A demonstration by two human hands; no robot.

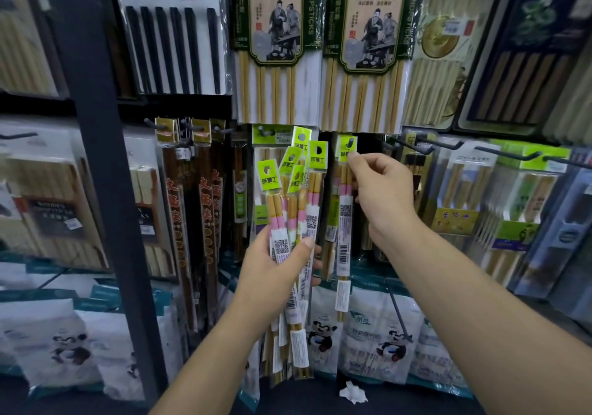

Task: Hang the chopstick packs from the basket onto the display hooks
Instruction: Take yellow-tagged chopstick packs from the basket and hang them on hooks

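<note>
Two bare forearms [211, 350] are being held out from the lower edge toward a rack. A fanned bundle [288, 196] of slim packs is being gripped by the left hand [272, 260], with the thumb being pressed across the glossy clear sleeves and the fingers curled behind. Inside each sleeve, tan sticks with pink bands are being shown, along with white barcode labels and a flat lime-green card header.

To the right, and apart from the bundle, a single matching pack [344, 216] is being pinched at its header [347, 148] between the thumb and forefinger of the right hand [381, 190], the other fingers being kept loosely curled. The pack is being held upright in front of the rack; whether its punched hole is on a hook cannot be told, as that spot is dark.

Thin, dark metal hooks [413, 147] with upturned tips are being shown to the right. Above, wide packs [275, 46] of pale bamboo sticks with printed card labels are being displayed. A matte dark post [99, 158] is standing at left. Below, soft white bags [384, 341] with panda prints are being displayed, and a crumpled white tissue [352, 392] is lying before them.
</note>
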